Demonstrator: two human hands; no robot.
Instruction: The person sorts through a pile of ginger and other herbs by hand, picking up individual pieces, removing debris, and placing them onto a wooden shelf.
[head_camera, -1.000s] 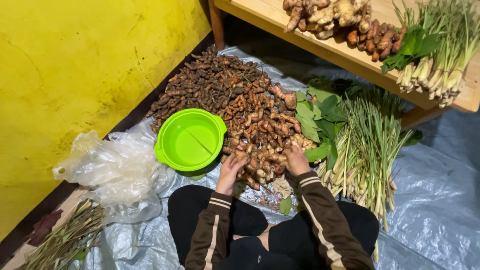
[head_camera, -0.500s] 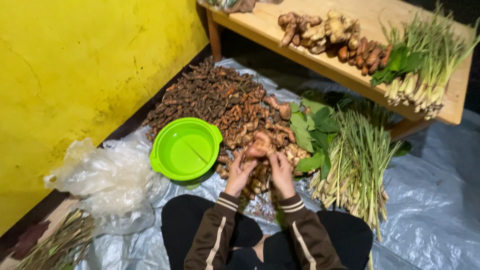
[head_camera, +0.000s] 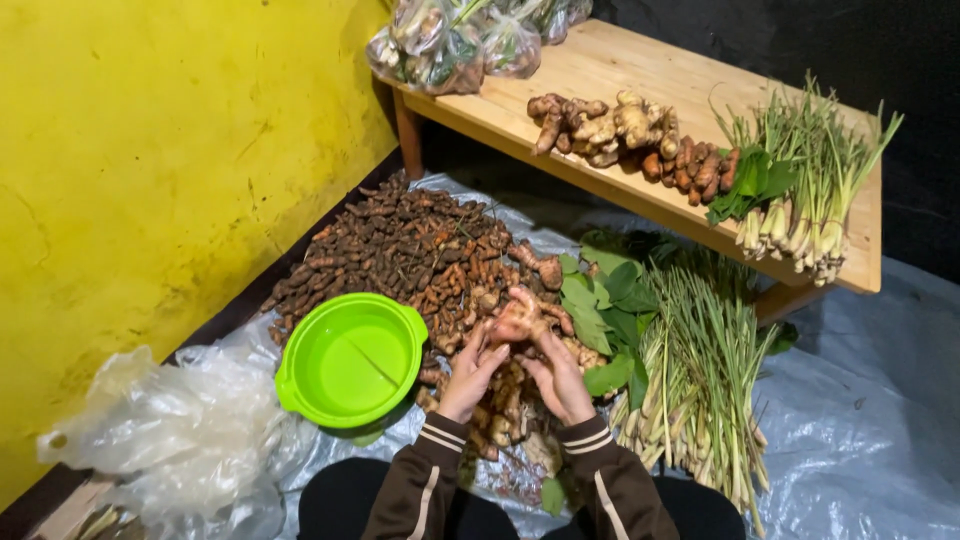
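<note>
Turmeric rhizome (head_camera: 518, 318), pale knobbly piece, is held up over the near edge of the root pile (head_camera: 400, 255), between both hands. Left hand (head_camera: 470, 372) wraps its fingers on the piece from the left; right hand (head_camera: 558, 375) pinches it from below and the right. Both are closed on it, neither clenched hard.

Risks, as I judge them:
- Lobes look brittle; twisting with both hands could snap a piece off, and it would drop into the pile and get lost among similar roots.
- Green plastic bowl (head_camera: 350, 360) sits just beside the left forearm, empty, on crinkled sheet. An elbow nudge could tip it or slide it.
- Pile slopes toward the knees; pulling from its base could roll roots onto the sheet.
- Lemongrass bundle (head_camera: 700, 380) and loose green leaves (head_camera: 600, 300) lie close on the right, so dirt can transfer.

Surface: grey-blue plastic sheet (head_camera: 880, 420) on the floor, wrinkled, likely slippery. Clear plastic bag (head_camera: 170, 430) crumpled at left.

Room: yellow wall (head_camera: 150, 150) on the left, dark wall behind. Wooden bench (head_camera: 620, 75) carries ginger roots (head_camera: 600, 120), more lemongrass (head_camera: 810, 190) and bagged produce (head_camera: 460, 40).
</note>
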